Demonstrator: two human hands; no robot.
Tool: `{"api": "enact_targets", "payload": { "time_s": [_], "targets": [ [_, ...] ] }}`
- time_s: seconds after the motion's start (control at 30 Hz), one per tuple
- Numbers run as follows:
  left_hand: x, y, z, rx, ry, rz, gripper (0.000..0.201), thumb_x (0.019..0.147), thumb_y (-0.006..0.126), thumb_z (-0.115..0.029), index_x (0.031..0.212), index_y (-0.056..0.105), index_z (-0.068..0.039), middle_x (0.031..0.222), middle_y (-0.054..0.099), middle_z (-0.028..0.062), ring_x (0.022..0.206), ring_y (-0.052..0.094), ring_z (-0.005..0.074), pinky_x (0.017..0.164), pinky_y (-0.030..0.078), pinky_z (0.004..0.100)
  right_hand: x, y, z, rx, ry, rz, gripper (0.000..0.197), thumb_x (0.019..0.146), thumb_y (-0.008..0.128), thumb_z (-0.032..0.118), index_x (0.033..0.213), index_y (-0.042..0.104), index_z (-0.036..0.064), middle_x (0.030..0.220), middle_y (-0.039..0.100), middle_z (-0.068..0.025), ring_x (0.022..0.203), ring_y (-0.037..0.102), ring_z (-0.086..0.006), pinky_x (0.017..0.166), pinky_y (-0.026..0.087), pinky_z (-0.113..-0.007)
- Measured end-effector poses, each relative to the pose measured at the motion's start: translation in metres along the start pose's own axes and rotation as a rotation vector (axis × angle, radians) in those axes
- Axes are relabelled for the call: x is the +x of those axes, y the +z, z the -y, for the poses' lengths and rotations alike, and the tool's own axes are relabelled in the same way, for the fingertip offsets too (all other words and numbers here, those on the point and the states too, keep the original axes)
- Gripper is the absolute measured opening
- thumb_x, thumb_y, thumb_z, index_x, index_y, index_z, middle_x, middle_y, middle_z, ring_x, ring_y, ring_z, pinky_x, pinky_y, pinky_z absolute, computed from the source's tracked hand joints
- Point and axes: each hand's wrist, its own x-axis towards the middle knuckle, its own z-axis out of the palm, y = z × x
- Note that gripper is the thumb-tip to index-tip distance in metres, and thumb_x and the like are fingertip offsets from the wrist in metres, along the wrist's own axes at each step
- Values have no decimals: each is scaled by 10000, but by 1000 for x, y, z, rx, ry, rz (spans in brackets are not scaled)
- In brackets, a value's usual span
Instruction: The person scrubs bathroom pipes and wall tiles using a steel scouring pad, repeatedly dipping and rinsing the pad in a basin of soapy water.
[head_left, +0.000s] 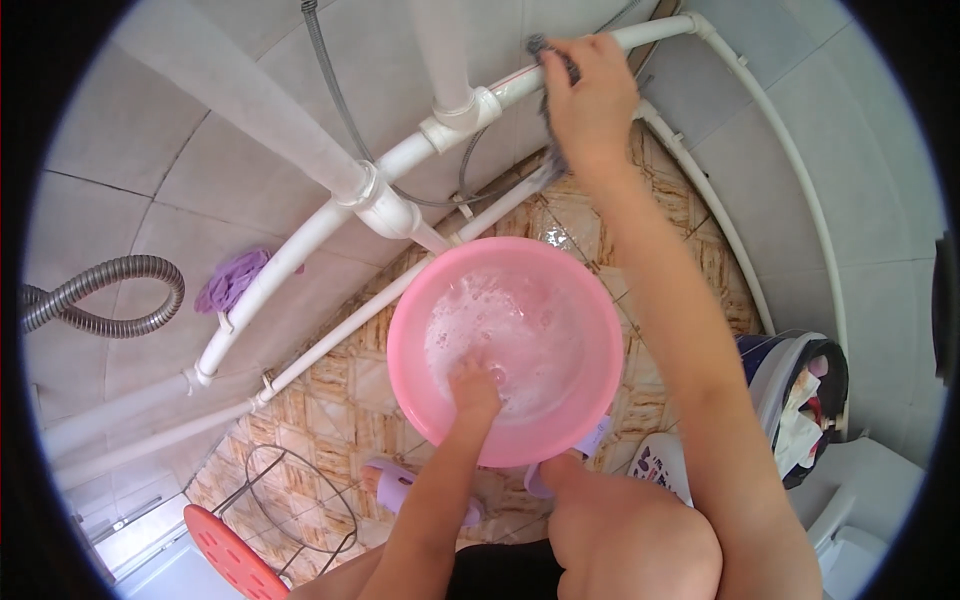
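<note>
A pink basin [403, 375] of foamy, soapy water [520, 340] stands on the tiled floor in front of me. My left hand [477, 385] reaches into it, and the suds hide its fingers. Farther up, my right hand [595, 105] is closed on a dark grey cloth [553, 140] at the upper white pipe [405, 152]. Part of the cloth sticks out past the fingers, and the rest hangs below the pipe. The right hand is slightly blurred.
A purple mesh bath puff [236, 280] hangs by the pipe at left, near a coiled metal hose [125, 270]. A red-topped stool [230, 552] lies tipped at lower left. A trash bin [775, 390] stands at right. Lilac slippers [397, 487] are on my feet.
</note>
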Motion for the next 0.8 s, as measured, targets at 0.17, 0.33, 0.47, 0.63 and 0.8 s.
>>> {"api": "enact_targets", "payload": {
  "time_s": [0.17,0.33,0.47,0.63,0.8],
  "targets": [
    [4,11,9,70,-59,279,534,667,753,-391,1157,609,-235,1417,315,130,1257,362,320,981,350,489,-14,8,31,105,-36,157,120,804,607,153,835,677,60,840,582,-107,774,598,-309,669,478,-404],
    [-5,3,-3,32,-5,28,295,707,701,-291,958,676,-136,1119,583,65,1069,532,240,854,435,374,7,0,15,-258,10,133,154,816,607,204,878,677,81,879,590,-77,770,603,-297,684,484,-389],
    [6,8,7,-26,-25,235,460,695,724,-373,1064,638,-111,1220,502,98,1148,457,270,946,393,444,-10,9,43,-212,-32,247,154,827,600,222,881,676,100,911,586,-60,799,603,-287,689,486,-399],
    [2,21,2,34,-61,-2,669,720,707,-330,1302,455,-116,1320,414,122,1160,454,291,964,372,443,12,-7,6,-336,20,148,170,850,581,231,929,679,117,893,567,-51,791,597,-274,671,476,-397],
    [9,5,-3,25,-126,200,841,706,720,-349,1397,313,-97,1398,336,129,1233,394,308,1006,328,454,-36,14,37,-198,-87,-3,141,812,614,150,928,680,102,899,562,-84,735,595,-287,631,484,-404]
  ]
}}
